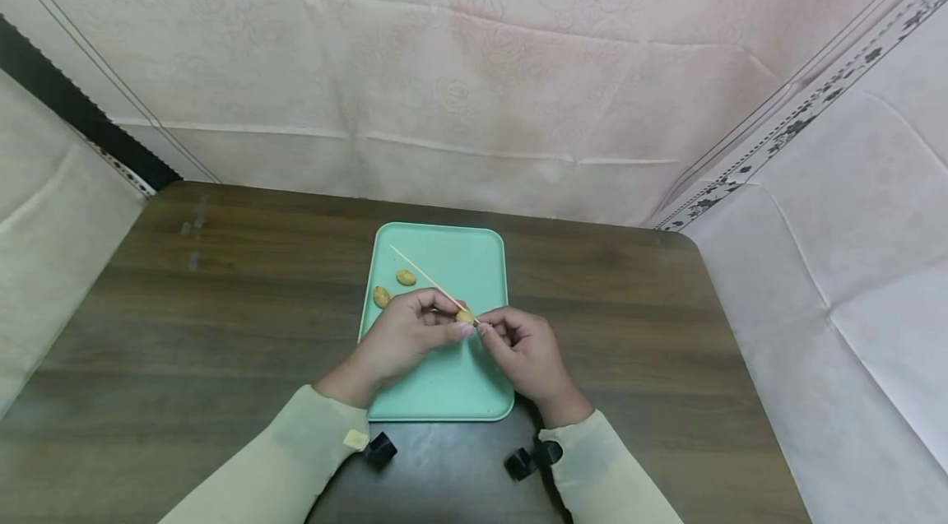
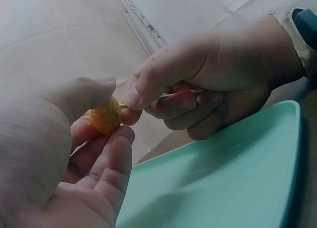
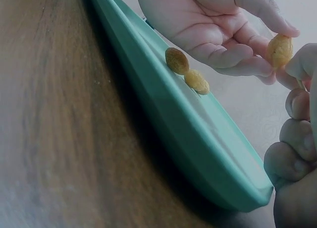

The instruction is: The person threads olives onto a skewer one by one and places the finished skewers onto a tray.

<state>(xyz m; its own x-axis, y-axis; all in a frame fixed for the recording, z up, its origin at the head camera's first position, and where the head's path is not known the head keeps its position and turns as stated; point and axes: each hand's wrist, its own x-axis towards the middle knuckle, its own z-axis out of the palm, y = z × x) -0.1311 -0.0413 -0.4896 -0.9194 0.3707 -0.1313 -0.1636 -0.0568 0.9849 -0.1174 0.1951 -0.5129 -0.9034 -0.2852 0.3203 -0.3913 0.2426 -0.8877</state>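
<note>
The left hand [image 1: 409, 333] pinched a ball [image 2: 106, 118] left of the right hand [image 1: 527, 350], whose gripped stick [image 1: 425, 275] slanted far-left to near-right.

Tray's [image 1: 462, 261] far right is passable, lumps [image 1: 406, 277] obstructing left

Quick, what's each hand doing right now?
Left hand: closed, holding a small yellowish-brown piece.
Right hand: closed, holding a thin stick.

Soft light, dimmer wrist views.
</note>
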